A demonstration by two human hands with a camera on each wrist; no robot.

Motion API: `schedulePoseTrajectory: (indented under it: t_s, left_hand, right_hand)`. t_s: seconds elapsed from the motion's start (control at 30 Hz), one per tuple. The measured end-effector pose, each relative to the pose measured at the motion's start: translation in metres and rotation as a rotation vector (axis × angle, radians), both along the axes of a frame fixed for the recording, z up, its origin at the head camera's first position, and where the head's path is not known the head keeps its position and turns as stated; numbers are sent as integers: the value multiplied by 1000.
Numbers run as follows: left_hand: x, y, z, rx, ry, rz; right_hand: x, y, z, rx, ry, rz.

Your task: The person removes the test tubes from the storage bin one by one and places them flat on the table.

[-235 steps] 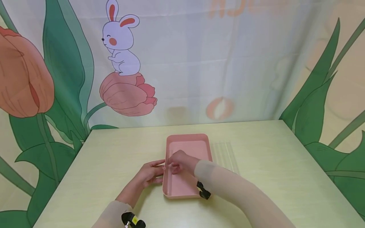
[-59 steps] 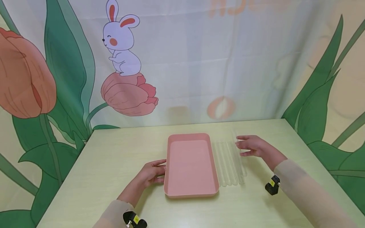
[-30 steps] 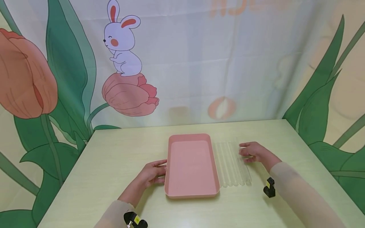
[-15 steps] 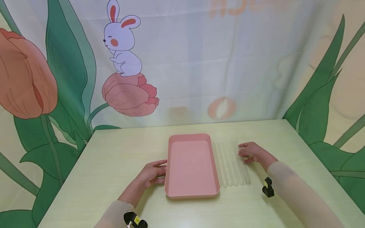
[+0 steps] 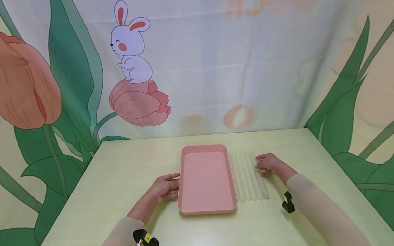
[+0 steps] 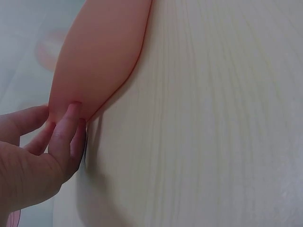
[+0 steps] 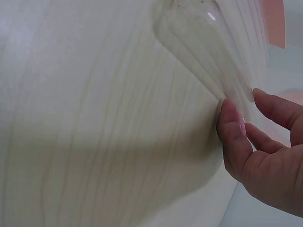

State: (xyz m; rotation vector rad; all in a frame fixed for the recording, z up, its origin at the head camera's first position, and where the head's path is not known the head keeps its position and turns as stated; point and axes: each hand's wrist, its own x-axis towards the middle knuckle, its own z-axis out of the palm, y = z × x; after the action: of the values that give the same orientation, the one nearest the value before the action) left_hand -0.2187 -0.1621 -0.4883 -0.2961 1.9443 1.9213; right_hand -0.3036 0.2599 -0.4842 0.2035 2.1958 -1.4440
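Observation:
A pink rectangular tray (image 5: 207, 181) lies on the table with nothing in it. My left hand (image 5: 164, 188) touches its left outer wall; in the left wrist view the fingertips (image 6: 73, 111) rest against the pink side (image 6: 99, 52), fingers loosely extended. Right of the tray, several clear tubes (image 5: 246, 177) lie side by side, their near ends rounded. My right hand (image 5: 271, 164) pinches the outermost clear tube (image 5: 262, 184) near its far part. In the right wrist view the right hand (image 7: 270, 151) has its fingertips on both sides of the transparent tube (image 7: 199, 66).
The pale wood-grain table (image 5: 132, 157) ends at a curtain (image 5: 215, 68) printed with a rabbit and tulips. Small black cameras sit on both wrists. The tray's right edge is close beside the row of tubes.
Earlier my right hand was inside the tray's left side; it then brought a clear tube to the row's right end. Since then it has shifted slightly left with it. My left hand stays put.

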Motion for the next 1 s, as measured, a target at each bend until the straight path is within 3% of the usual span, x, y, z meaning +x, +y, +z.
schedulePoseTrajectory:
  t_s: [0.17, 0.33, 1.0]
  left_hand:
    - [0, 1, 0, -17, 11, 12]
    - [4, -1, 0, -51, 20, 1]
    - [10, -4, 8, -68, 47, -13]
  right_hand:
    - [11, -11, 15, 74, 4, -12]
    - [13, -12, 17, 136, 12, 6]
    - [26, -1, 30, 111, 31, 71]
